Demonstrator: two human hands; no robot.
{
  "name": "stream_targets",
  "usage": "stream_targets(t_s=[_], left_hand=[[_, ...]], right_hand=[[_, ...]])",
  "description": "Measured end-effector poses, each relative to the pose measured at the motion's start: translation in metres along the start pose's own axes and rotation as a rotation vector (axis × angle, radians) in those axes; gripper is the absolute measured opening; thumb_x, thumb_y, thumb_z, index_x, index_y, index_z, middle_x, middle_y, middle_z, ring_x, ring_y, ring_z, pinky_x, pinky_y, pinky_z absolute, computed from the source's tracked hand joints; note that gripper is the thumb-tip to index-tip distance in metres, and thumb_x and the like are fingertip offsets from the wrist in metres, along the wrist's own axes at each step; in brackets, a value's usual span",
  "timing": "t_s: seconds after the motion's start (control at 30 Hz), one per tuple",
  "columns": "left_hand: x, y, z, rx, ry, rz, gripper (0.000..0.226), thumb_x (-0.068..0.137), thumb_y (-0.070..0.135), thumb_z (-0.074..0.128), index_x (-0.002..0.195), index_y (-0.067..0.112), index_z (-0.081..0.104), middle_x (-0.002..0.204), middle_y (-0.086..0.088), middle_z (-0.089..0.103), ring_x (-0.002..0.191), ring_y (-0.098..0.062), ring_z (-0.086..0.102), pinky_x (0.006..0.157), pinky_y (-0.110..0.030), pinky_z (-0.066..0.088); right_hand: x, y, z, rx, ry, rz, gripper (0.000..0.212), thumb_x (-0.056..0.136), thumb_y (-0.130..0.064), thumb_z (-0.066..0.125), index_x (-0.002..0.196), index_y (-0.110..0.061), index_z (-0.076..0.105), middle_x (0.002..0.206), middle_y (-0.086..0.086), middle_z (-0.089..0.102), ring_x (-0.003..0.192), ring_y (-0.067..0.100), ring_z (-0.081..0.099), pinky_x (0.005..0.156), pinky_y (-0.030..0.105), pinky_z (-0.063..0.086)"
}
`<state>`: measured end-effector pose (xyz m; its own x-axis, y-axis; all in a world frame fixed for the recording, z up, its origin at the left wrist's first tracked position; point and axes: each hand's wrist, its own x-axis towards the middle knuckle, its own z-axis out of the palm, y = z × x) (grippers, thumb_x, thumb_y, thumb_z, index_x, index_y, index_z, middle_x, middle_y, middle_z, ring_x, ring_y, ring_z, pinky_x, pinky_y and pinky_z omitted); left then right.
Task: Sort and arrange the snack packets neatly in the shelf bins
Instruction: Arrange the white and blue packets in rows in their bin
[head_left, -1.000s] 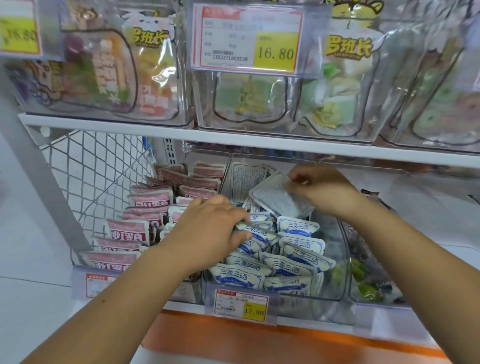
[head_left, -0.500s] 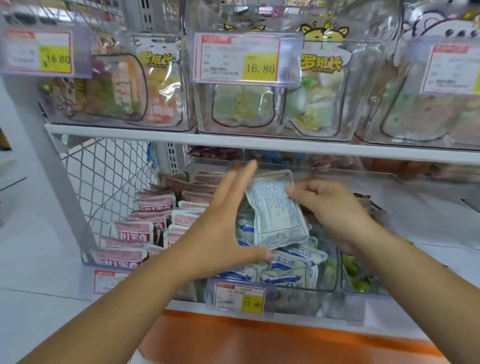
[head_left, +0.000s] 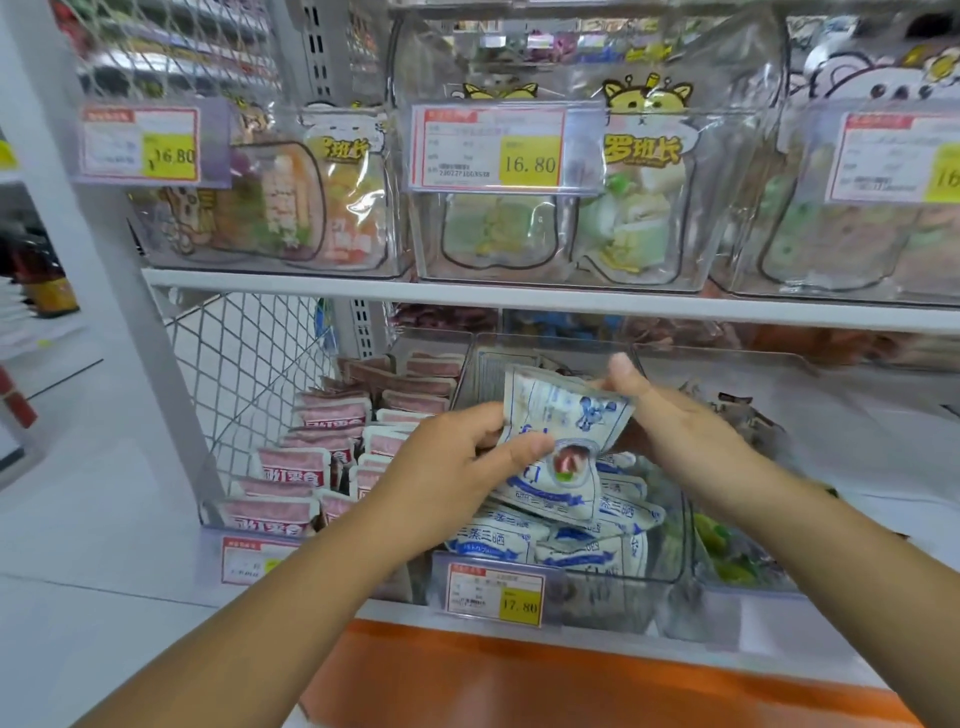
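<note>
Head view: the step in hand is orienting one blue-and-white packet (head_left: 569, 410) above the middle clear bin (head_left: 687, 535). The left hand (head_left: 452, 467) pinches its left edge, thumb on the printed face; the right hand (head_left: 675, 431) grips its right edge. The packet is lifted and tilted, just over the stacked packets (head_left: 587, 535) of the same kind. The next move likely calls for lowering it face-forward, aligned with its neighbours

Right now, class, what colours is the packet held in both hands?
The packet is white with blue print; head view.
</note>
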<state>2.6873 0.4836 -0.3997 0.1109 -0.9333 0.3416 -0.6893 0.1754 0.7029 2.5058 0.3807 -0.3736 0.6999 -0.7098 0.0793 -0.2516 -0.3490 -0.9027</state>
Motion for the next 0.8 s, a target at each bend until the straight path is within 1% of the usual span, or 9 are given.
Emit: stream_targets(t_s=[0.1,0.2,0.27,0.33,0.43,0.57,0.63,0.73,0.8], left_hand=[[0.002,-0.001,0.002,-0.013,-0.005,-0.035,0.049,0.078,0.064,0.046,0.079,0.017,0.061,0.069,-0.008,0.059,0.060,-0.018,0.057,0.054,-0.031,0.040],[0.001,-0.004,0.004,-0.022,-0.034,-0.087,0.042,0.079,0.063,0.047,0.094,0.030,0.068,0.073,-0.001,0.065,0.066,-0.018,0.061,0.057,-0.033,0.046],[0.001,-0.006,0.005,-0.004,-0.066,-0.112,0.043,0.080,0.062,0.050,0.103,0.031,0.067,0.081,0.002,0.069,0.073,-0.015,0.063,0.065,-0.035,0.050],[0.000,-0.006,0.003,-0.036,-0.063,-0.108,0.030,0.084,0.054,0.059,0.110,0.039,0.062,0.094,0.012,0.070,0.084,-0.005,0.063,0.070,-0.025,0.050],[-0.001,-0.003,0.001,-0.185,-0.040,-0.109,0.028,0.087,0.035,0.068,0.113,0.037,0.061,0.088,0.015,0.069,0.073,-0.003,0.060,0.063,-0.013,0.046],[0.003,0.000,0.003,-0.457,0.060,-0.208,0.031,0.086,0.016,0.071,0.113,0.025,0.060,0.096,0.005,0.074,0.086,-0.014,0.071,0.076,-0.032,0.056],[0.004,-0.001,0.005,-0.563,0.120,-0.247,0.034,0.084,0.012,0.072,0.112,0.021,0.056,0.099,0.004,0.074,0.090,-0.014,0.071,0.077,-0.034,0.056],[0.002,-0.005,0.005,-0.395,0.040,-0.215,0.041,0.081,0.024,0.076,0.115,0.026,0.054,0.104,0.010,0.072,0.093,-0.003,0.069,0.080,-0.026,0.055],[-0.002,-0.009,0.006,-0.175,-0.079,-0.183,0.053,0.079,0.036,0.076,0.124,0.034,0.050,0.110,0.016,0.065,0.096,0.007,0.062,0.084,-0.018,0.052]], right_hand=[[0.006,0.007,-0.004,0.228,-0.081,-0.037,0.070,0.065,-0.086,0.052,0.101,-0.030,0.074,0.103,0.007,0.074,0.092,0.026,0.070,0.077,0.035,0.055],[0.004,0.006,-0.001,0.083,-0.068,-0.096,0.022,0.081,-0.033,0.075,0.103,-0.029,0.070,0.096,0.001,0.075,0.083,0.016,0.072,0.070,0.026,0.057],[0.003,0.008,-0.001,0.060,-0.051,-0.079,0.031,0.079,-0.010,0.075,0.106,-0.023,0.067,0.091,0.000,0.076,0.079,0.016,0.072,0.070,0.025,0.057],[0.005,0.009,-0.001,0.109,-0.018,-0.059,0.036,0.075,-0.010,0.076,0.108,-0.019,0.063,0.092,0.003,0.076,0.080,0.019,0.073,0.072,0.027,0.056],[0.008,0.011,-0.002,0.129,0.015,-0.041,0.043,0.070,-0.016,0.078,0.108,-0.014,0.058,0.093,0.006,0.075,0.086,0.024,0.072,0.080,0.037,0.057],[0.006,0.014,0.011,0.262,-0.009,-0.014,0.050,0.066,-0.024,0.078,0.110,-0.012,0.058,0.103,0.005,0.074,0.094,0.021,0.071,0.084,0.035,0.056],[0.004,0.016,0.014,0.246,-0.038,0.042,0.055,0.062,-0.029,0.080,0.110,-0.013,0.059,0.104,0.006,0.073,0.094,0.022,0.071,0.086,0.037,0.055],[-0.001,0.011,0.002,0.245,0.044,0.058,0.041,0.062,-0.020,0.079,0.098,-0.011,0.062,0.095,0.009,0.074,0.082,0.023,0.072,0.071,0.035,0.058],[-0.006,0.003,-0.017,0.139,0.142,0.006,0.034,0.061,-0.020,0.081,0.091,-0.017,0.066,0.084,0.003,0.075,0.071,0.015,0.071,0.059,0.024,0.055]])
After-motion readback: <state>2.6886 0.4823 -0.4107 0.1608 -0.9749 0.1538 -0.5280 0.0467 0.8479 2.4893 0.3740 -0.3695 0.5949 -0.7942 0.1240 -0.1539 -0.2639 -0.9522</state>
